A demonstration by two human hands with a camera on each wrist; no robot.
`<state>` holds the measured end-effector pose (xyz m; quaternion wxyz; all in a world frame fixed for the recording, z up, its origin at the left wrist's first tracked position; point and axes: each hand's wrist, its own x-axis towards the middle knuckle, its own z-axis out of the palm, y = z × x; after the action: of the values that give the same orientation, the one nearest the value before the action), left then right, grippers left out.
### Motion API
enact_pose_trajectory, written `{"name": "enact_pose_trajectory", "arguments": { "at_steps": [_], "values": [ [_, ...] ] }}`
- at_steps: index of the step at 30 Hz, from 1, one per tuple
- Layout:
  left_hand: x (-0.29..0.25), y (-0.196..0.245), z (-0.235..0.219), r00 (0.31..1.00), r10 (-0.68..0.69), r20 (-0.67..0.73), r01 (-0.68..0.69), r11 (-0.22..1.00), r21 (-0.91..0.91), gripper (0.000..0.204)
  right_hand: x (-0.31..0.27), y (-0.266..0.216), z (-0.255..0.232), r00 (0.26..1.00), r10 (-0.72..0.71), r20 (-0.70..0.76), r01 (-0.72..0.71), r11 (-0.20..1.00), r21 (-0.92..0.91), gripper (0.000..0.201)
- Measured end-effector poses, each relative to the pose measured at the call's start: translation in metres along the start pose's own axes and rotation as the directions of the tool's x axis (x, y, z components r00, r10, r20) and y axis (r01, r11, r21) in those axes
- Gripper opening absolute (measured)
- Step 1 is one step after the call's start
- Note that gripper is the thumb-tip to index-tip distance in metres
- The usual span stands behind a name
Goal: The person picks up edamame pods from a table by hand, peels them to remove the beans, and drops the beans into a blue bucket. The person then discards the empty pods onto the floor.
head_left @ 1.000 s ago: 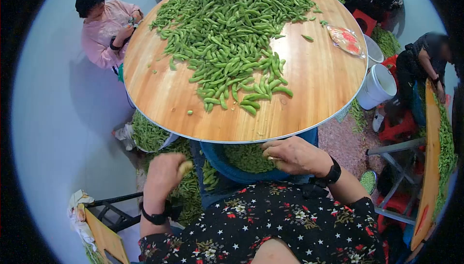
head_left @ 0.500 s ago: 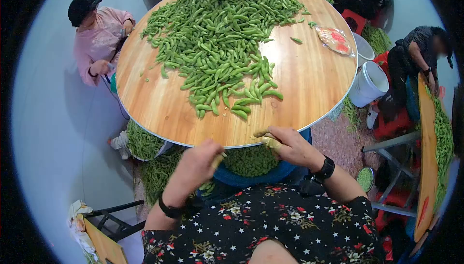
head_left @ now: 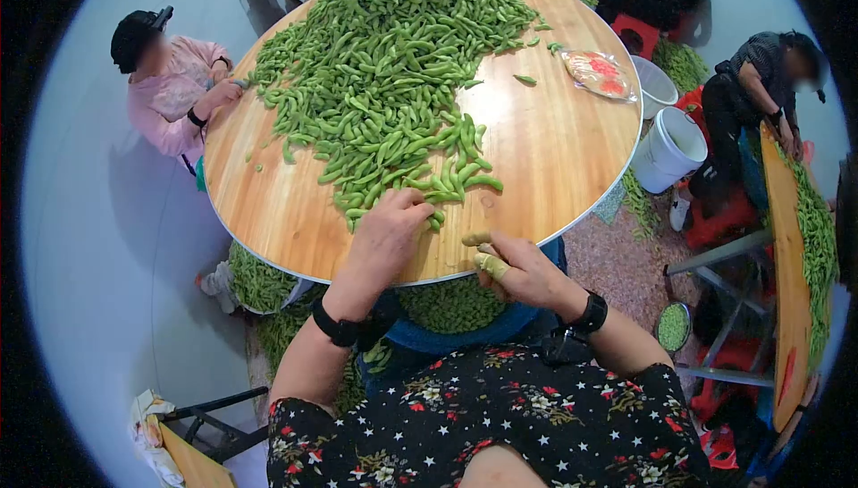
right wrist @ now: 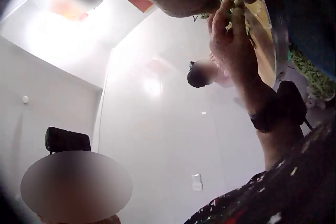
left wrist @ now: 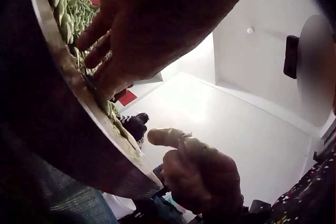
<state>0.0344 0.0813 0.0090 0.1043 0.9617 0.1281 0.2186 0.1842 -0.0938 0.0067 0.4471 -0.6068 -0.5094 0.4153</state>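
A big heap of green soybean pods [head_left: 393,77] covers much of the round wooden table [head_left: 554,157]. At its near edge my left hand [head_left: 384,229] reaches down, fingertips on the closest pods. In the left wrist view those fingers point down into the pods [left wrist: 65,11], fairly straight. Close to the table's front rim is my right hand [head_left: 527,269], its index finger extended and other fingers bent. Yellowish covers [head_left: 492,265] wrap some of its fingertips; no pod shows in it. Below the rim, green beans [head_left: 451,305] fill a blue tub [head_left: 411,334].
A flat clear packet [head_left: 599,74] lies on the table's right side. White buckets [head_left: 666,153] stand beyond that edge. A person in pink [head_left: 170,95] sits at the left, another person [head_left: 760,86] at a side table [head_left: 786,282] on the right. Pods lie on the floor.
My left hand has moved from low on the left, up over the table rim to the pile's near edge. The right hand has shifted slightly up, its index finger now extended.
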Motion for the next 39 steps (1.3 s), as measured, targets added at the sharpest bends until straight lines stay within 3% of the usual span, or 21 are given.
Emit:
{"name": "enact_pose_trajectory", "arguments": {
  "at_steps": [4, 10, 12, 19, 22, 25, 27, 31, 33, 36, 39],
  "values": [
    [-0.009, 0.010, 0.000, 0.999, -0.030, 0.015, 0.030, 1.000, -0.002, 0.018, 0.000, 0.009, 0.000, 0.998, 0.040, -0.043, -0.037, 0.997, 0.074, 0.029],
    [-0.014, 0.011, 0.012, 0.985, 0.007, -0.170, -0.001, 0.999, 0.032, 0.017, 0.008, -0.002, 0.001, 0.996, 0.080, 0.026, -0.082, 0.992, 0.098, 0.025],
    [-0.012, 0.016, 0.008, 0.984, 0.002, -0.180, 0.015, 0.995, 0.095, 0.018, 0.011, -0.001, 0.005, 0.997, 0.016, -0.070, -0.013, 0.999, 0.049, 0.027],
    [-0.015, 0.016, 0.006, 0.997, -0.042, -0.071, 0.044, 0.999, 0.026, 0.025, 0.016, 0.000, 0.006, 0.997, 0.039, -0.074, -0.037, 0.999, 0.030, 0.029],
    [-0.016, 0.019, 0.004, 0.998, 0.000, -0.071, 0.006, 0.996, 0.089, 0.024, 0.015, -0.001, 0.006, 0.996, 0.025, -0.084, -0.024, 1.000, 0.007, 0.017],
    [-0.020, 0.023, 0.006, 0.993, -0.003, -0.115, 0.013, 0.996, 0.084, 0.023, 0.018, 0.010, 0.009, 0.994, -0.015, -0.105, 0.008, 0.998, -0.068, 0.019],
    [-0.024, 0.026, 0.005, 0.997, 0.001, -0.081, 0.002, 0.999, 0.038, 0.024, 0.020, 0.018, 0.011, 0.974, -0.214, -0.078, 0.184, 0.942, -0.280, 0.031],
    [-0.023, 0.032, 0.003, 0.998, -0.042, -0.054, 0.037, 0.995, -0.091, 0.028, 0.016, 0.005, 0.011, 0.974, -0.208, -0.087, 0.180, 0.950, -0.255, 0.025],
    [-0.021, 0.029, -0.001, 0.995, -0.058, -0.082, 0.046, 0.989, -0.142, 0.029, 0.013, -0.002, 0.006, 0.996, -0.008, -0.091, -0.002, 0.994, -0.108, 0.028],
    [-0.021, 0.024, -0.002, 0.999, -0.022, -0.039, 0.018, 0.994, -0.105, 0.029, 0.011, -0.005, 0.002, 0.993, 0.096, -0.074, -0.097, 0.995, -0.009, 0.026],
    [-0.020, 0.015, 0.006, 0.998, 0.039, -0.047, -0.041, 0.997, -0.059, 0.027, 0.012, 0.008, 0.004, 0.997, -0.007, -0.076, -0.001, 0.994, -0.106, 0.024]
  ]
}}
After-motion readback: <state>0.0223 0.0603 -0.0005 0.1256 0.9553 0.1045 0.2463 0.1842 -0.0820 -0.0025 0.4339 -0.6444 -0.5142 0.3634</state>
